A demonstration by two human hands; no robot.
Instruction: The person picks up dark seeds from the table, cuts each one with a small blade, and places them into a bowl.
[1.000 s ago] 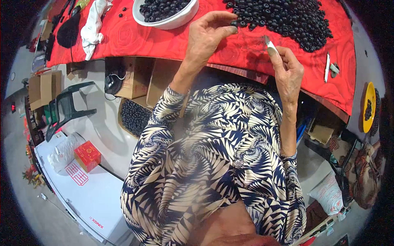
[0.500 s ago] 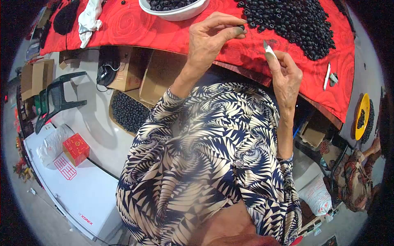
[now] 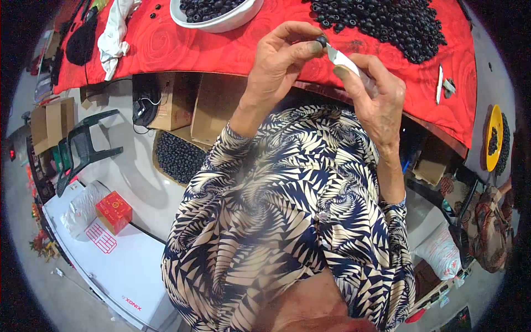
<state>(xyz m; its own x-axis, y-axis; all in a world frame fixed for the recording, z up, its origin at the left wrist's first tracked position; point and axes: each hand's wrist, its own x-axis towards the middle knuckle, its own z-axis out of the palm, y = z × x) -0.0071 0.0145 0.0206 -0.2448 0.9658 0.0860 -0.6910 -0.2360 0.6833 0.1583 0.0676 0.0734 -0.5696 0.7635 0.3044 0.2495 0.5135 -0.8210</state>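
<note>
Between thumb and fingers, my left hand (image 3: 279, 63) pinches one small dark round piece (image 3: 321, 41). A small knife (image 3: 345, 62) with a white handle is in my right hand (image 3: 379, 97), its blade tip at or very near the piece. Both hands are raised over the front edge of the red cloth (image 3: 160, 50). Beyond them lies a large pile of black round pieces (image 3: 381, 25). A white bowl (image 3: 221, 23) holds more of them, behind my left hand.
A white cloth (image 3: 114, 41) and a black item (image 3: 81, 44) lie at left. A white strip (image 3: 440, 83) is at right. Below stand a box of dark pieces (image 3: 180, 157), a dark chair (image 3: 88, 146) and a red box (image 3: 114, 212). A yellow plate (image 3: 494, 138) is far right.
My left hand has picked up a dark piece and drawn it back from the pile. The knife in my right hand has moved left and up to it. The view has shifted slightly.
</note>
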